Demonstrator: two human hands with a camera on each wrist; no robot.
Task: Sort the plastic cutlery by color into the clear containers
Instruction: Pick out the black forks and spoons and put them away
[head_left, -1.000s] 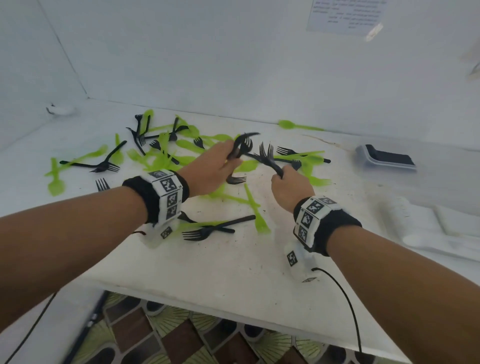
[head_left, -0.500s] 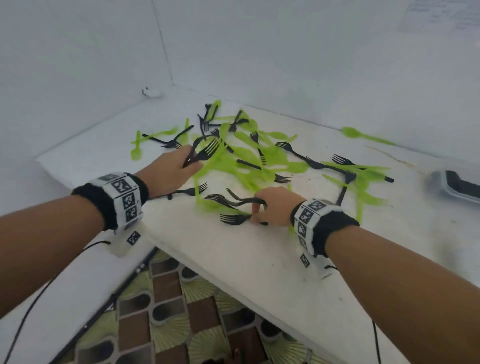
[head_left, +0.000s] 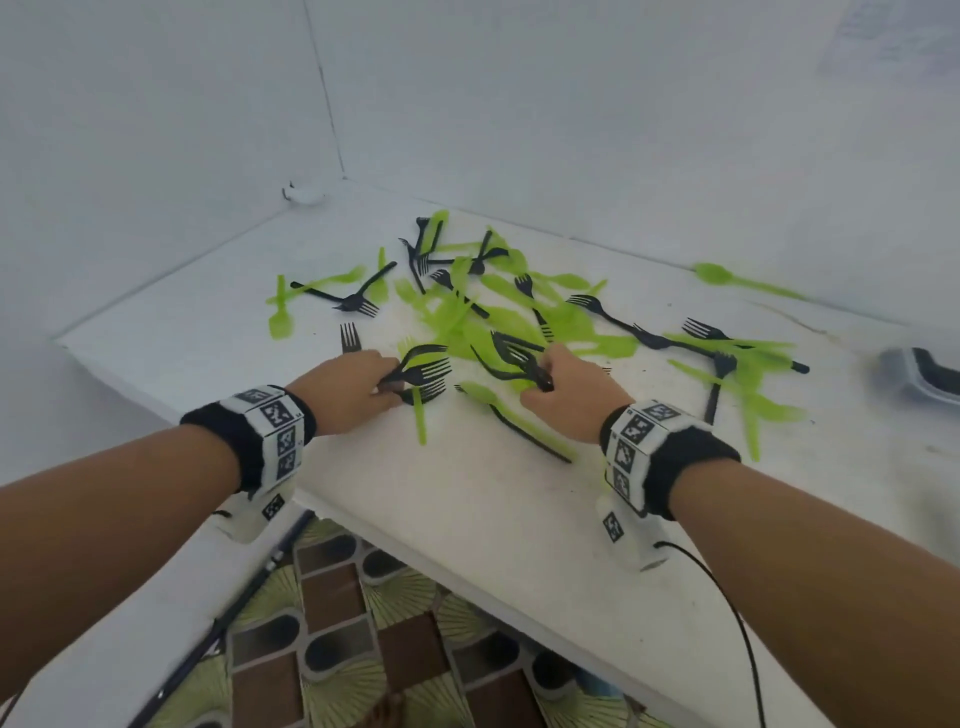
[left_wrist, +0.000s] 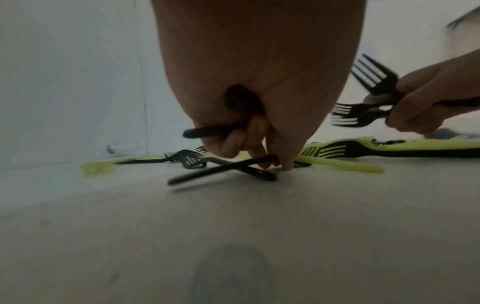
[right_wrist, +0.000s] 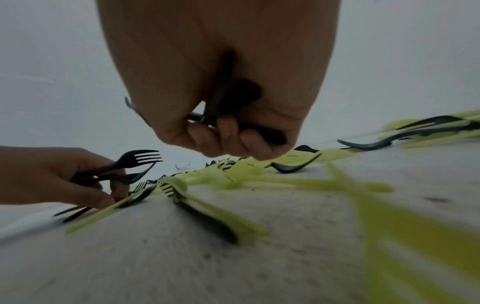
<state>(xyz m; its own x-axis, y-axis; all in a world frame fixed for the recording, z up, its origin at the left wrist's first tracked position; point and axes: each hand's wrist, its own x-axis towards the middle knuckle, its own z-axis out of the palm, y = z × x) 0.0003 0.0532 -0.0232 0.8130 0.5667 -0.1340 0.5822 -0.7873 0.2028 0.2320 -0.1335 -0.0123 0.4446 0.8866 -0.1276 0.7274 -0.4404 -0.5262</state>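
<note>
Head view: my left hand (head_left: 345, 387) grips a bunch of black forks (head_left: 423, 371), tines pointing right, toward the pile. My right hand (head_left: 569, 392) grips its own black bunch (head_left: 519, 358), tines pointing up-left. Both hands sit at the near edge of the mixed black/green pile (head_left: 498, 322) on the tabletop (head_left: 467, 519). No clear container in sight here, so the drop-off spot is unknown to me.

Left wrist view: left hand (left_wrist: 257, 82) has its fingers (left_wrist: 235, 142) curled round one black handle that sticks out to the left. The fingertips also pinch at a second black fork (left_wrist: 221, 171) lying flat on the tabletop, right below them, long axis running left-right and crossing another black handle. That is my likely next pick: straight under the left fingers, well away from the right hand (left_wrist: 426, 102), which holds its forks clear of the surface.

Right wrist view: right hand (right_wrist: 221, 82), fingers (right_wrist: 226, 133) closed on black handles. The nearest loose black fork (right_wrist: 207, 218) lies below and toward the camera, partly under a green fork (right_wrist: 223, 209), handle running toward me. I judge green comes up with it unless I slide it out lengthwise.
</note>
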